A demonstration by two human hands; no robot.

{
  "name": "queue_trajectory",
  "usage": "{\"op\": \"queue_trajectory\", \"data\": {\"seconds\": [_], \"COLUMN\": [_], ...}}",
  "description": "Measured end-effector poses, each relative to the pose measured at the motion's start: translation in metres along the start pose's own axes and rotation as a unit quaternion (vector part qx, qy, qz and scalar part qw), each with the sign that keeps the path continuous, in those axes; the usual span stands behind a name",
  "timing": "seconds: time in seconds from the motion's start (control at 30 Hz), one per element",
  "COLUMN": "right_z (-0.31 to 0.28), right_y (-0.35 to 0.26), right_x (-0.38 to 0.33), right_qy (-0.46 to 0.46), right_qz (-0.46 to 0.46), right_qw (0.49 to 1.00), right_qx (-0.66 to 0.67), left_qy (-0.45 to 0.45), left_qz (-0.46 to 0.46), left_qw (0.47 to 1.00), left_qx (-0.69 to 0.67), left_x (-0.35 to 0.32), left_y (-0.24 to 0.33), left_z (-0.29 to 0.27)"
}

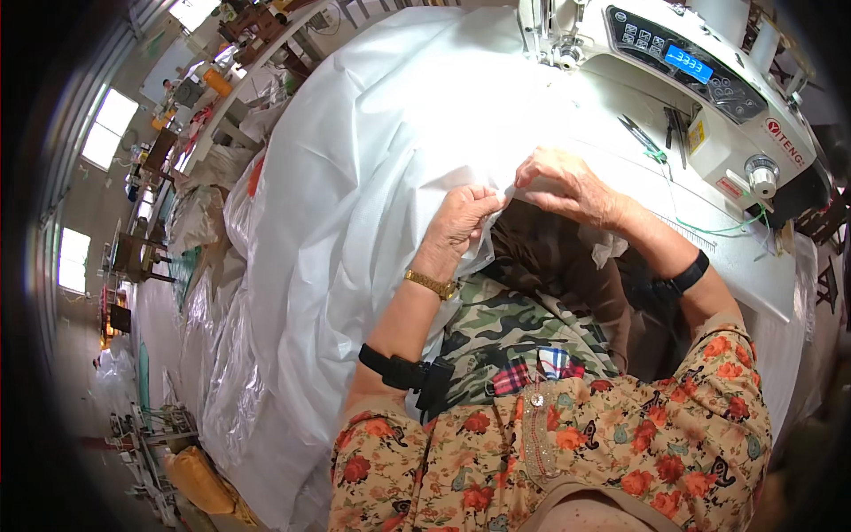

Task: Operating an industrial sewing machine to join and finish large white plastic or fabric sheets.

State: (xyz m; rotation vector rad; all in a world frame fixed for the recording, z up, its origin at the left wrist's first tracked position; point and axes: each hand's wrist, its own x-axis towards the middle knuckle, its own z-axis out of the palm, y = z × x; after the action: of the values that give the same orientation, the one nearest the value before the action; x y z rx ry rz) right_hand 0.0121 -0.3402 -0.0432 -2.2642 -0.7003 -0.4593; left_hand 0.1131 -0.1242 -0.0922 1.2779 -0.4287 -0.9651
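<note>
A large sheet of thin white fabric (328,168) spreads over the table and hangs down in folds on my left. My left hand (463,215) pinches its edge between thumb and fingers, just in front of the sewing machine table. Close beside it, my right hand (567,184) has its fingers bent and fingertips together at the same edge of the cloth. The two hands nearly touch. Beyond them stands a white sewing machine (700,71) with a lit display; its needle area (567,55) is above the far end of the cloth.
Thread snips (640,135) with green thread lie on the machine table (745,275), near a dark slim tool (678,133). A handwheel-like knob (762,176) sits on the machine's right end. Clear plastic-wrapped bundles (213,381) lie on the left, with cluttered workbenches farther off.
</note>
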Motion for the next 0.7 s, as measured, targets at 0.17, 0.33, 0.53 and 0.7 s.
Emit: {"op": "queue_trajectory", "data": {"seconds": [0.17,0.33,0.53,0.7], "right_z": [0.025,0.036,0.040,0.068], "right_y": [-0.034,-0.056,-0.061,-0.030], "right_x": [-0.044,-0.079,-0.108,-0.176], "right_qy": [0.168,0.172,-0.184,0.109], "right_qz": [0.225,0.212,0.304,0.412], "right_qw": [0.886,0.843,0.935,0.601], "right_qx": [0.370,0.463,-0.020,0.676], "left_qy": [0.006,0.012,0.031,0.034], "left_qz": [-0.022,-0.007,0.005,0.010], "left_qw": [1.000,1.000,0.999,0.999], "left_qx": [0.002,0.001,0.028,0.031], "left_x": [0.002,0.001,0.002,0.006], "left_y": [-0.004,0.000,0.002,-0.002], "left_z": [-0.004,-0.002,0.000,-0.003]}}
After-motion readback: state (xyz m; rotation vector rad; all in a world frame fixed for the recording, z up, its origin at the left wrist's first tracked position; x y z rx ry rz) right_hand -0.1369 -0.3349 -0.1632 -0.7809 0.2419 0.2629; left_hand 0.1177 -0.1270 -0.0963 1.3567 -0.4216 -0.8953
